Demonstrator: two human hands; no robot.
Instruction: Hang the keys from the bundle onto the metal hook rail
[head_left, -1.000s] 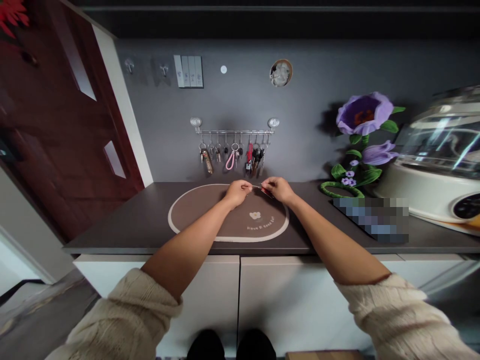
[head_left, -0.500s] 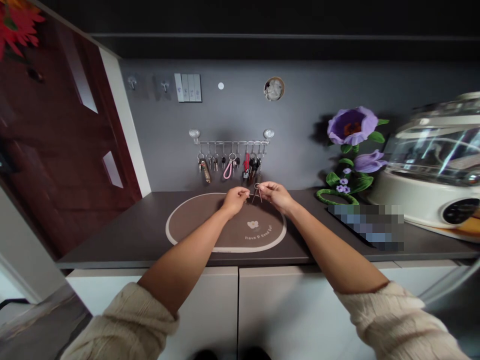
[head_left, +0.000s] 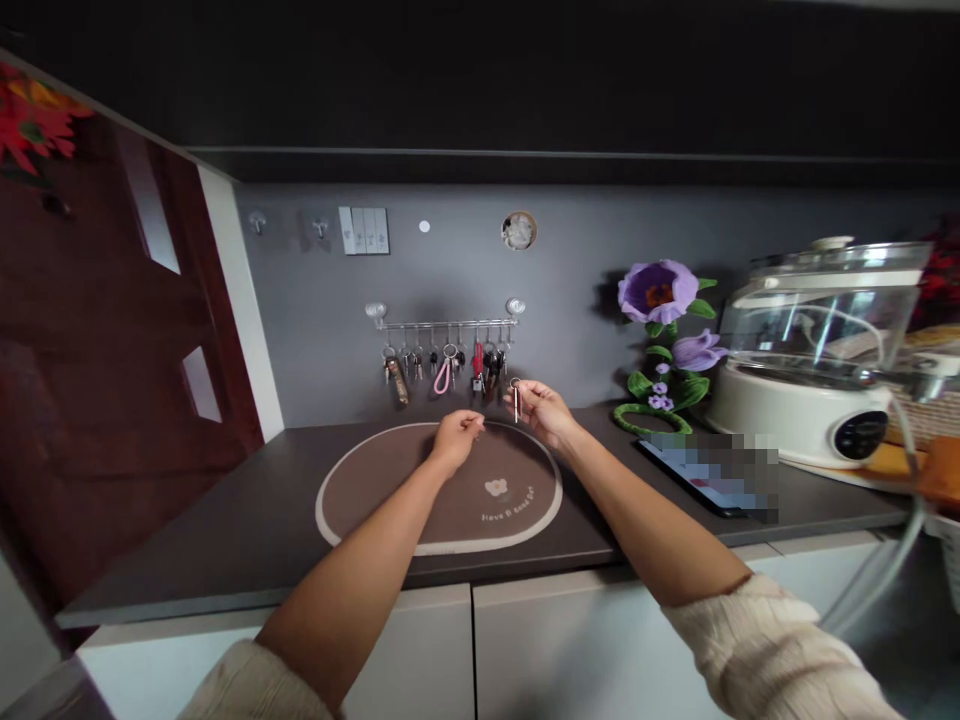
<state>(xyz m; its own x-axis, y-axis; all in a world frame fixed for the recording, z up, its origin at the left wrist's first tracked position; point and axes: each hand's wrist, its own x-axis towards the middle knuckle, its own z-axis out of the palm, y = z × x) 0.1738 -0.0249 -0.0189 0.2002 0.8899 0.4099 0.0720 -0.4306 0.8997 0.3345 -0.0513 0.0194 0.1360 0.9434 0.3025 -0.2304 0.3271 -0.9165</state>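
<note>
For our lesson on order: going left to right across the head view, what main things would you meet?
Dark red door, four-part wall panel, left hand, right hand holding a key ring, large purple flower, white-based appliance.

Key ring (head_left: 514,383) in right hand (head_left: 544,412), bright piece (head_left: 517,406) dangling

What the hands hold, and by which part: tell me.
The right hand holds a key ring by its edge; for the left hand, it cannot be told.
</note>
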